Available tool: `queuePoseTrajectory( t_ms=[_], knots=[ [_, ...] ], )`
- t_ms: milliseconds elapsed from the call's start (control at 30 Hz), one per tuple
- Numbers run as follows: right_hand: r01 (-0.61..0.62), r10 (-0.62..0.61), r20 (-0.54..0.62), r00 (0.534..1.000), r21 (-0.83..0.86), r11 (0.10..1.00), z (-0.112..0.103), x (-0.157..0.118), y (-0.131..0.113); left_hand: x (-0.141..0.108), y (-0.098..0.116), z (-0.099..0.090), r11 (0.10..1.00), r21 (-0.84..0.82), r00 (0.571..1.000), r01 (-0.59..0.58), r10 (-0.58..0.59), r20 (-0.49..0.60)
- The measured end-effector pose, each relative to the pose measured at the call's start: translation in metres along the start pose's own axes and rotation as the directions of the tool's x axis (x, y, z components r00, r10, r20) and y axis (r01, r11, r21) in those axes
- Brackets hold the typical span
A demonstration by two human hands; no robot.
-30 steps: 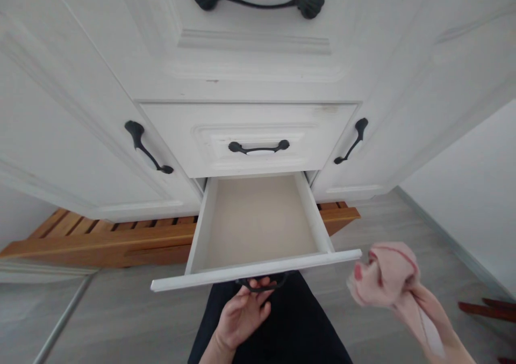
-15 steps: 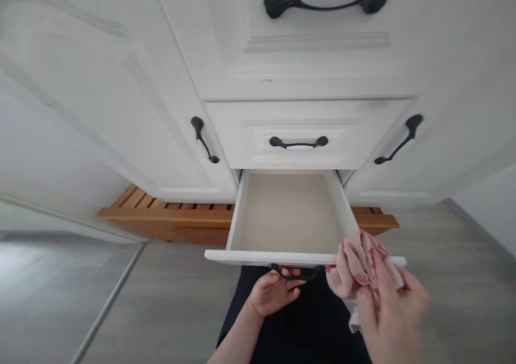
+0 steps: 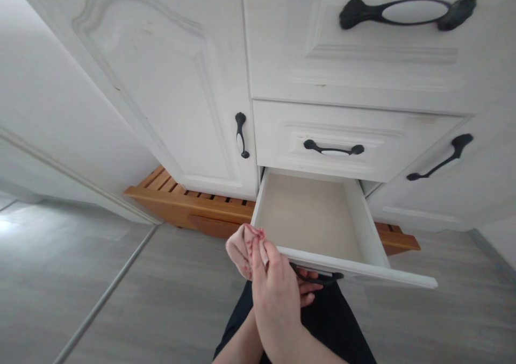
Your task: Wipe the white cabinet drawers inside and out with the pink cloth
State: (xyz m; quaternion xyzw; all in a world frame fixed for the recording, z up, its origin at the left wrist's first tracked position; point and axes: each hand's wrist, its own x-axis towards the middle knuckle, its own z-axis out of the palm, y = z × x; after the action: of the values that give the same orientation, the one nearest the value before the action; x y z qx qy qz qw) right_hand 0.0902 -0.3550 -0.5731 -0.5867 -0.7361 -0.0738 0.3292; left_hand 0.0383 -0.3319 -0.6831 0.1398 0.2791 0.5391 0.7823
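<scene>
The right hand (image 3: 278, 299) pinches a bunched pink cloth (image 3: 244, 245) — soft, light, easily crumpled; the left hand (image 3: 307, 290) curls around the open drawer's handle (image 3: 316, 278).

Bottom drawer (image 3: 318, 219) of the white cabinet (image 3: 169, 95) was pulled out, inside bare. Right hand (image 3: 274, 294) gripped a bunched pink cloth (image 3: 243, 245) with red marks, held just off the drawer's front left corner. Left hand (image 3: 306, 288) sat under the drawer front, fingers curled on the black drawer handle (image 3: 316, 278), mostly hidden behind the right hand. Closed drawer (image 3: 342, 138) directly above. Wooden slatted rack (image 3: 193, 208) lay on the grey floor (image 3: 100, 288) under the cabinet.
</scene>
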Motion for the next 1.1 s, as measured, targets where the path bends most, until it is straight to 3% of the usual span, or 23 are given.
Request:
queuePoseTrajectory(
  t_ms=[67, 167, 233, 367, 500, 633, 733, 900, 1100],
  knots=[
    [0.027, -0.027, 0.024, 0.999, 0.008, 1.000, 0.005, 0.004, -0.015, -0.004, -0.010, -0.002, 0.994, -0.034, 0.989, 0.101, -0.096, 0.116],
    [0.115, -0.113, 0.084, 0.990, -0.016, 0.993, 0.006, 0.009, -0.028, -0.006, -0.035, 0.002, 0.939, -0.056, 0.884, 0.340, -0.299, 0.358],
    [0.174, -0.170, 0.102, 0.980, -0.038, 0.984, 0.006, 0.008, -0.032, -0.005, -0.048, 0.004, 0.916, -0.057, 0.841, 0.397, -0.339, 0.421],
    [0.221, -0.223, 0.052, 0.973, 0.034, 0.975, 0.007, -0.002, -0.031, -0.002, -0.052, 0.005, 0.896, -0.109, 0.810, 0.430, -0.329, 0.485],
    [0.228, -0.227, -0.021, 0.974, 0.092, 0.969, 0.000, -0.002, -0.029, -0.002, -0.049, 0.007, 0.889, -0.112, 0.795, 0.444, -0.333, 0.507],
    [0.227, -0.230, 0.032, 0.973, 0.074, 0.971, 0.000, 0.016, -0.026, -0.003, -0.051, 0.009, 0.892, -0.057, 0.780, 0.449, -0.361, 0.511],
    [0.298, -0.305, 0.082, 0.949, 0.085, 0.951, 0.014, 0.020, -0.023, -0.005, -0.052, 0.010, 0.891, -0.045, 0.782, 0.451, -0.370, 0.502],
    [0.405, -0.417, 0.190, 0.889, 0.102, 0.909, 0.047, -0.001, -0.007, -0.009, -0.055, 0.006, 0.903, -0.031, 0.806, 0.429, -0.368, 0.464],
    [0.414, -0.417, 0.180, 0.891, 0.055, 0.908, 0.062, -0.020, 0.012, -0.002, -0.065, -0.001, 0.904, 0.103, 0.815, 0.415, -0.420, 0.400]
  ],
)
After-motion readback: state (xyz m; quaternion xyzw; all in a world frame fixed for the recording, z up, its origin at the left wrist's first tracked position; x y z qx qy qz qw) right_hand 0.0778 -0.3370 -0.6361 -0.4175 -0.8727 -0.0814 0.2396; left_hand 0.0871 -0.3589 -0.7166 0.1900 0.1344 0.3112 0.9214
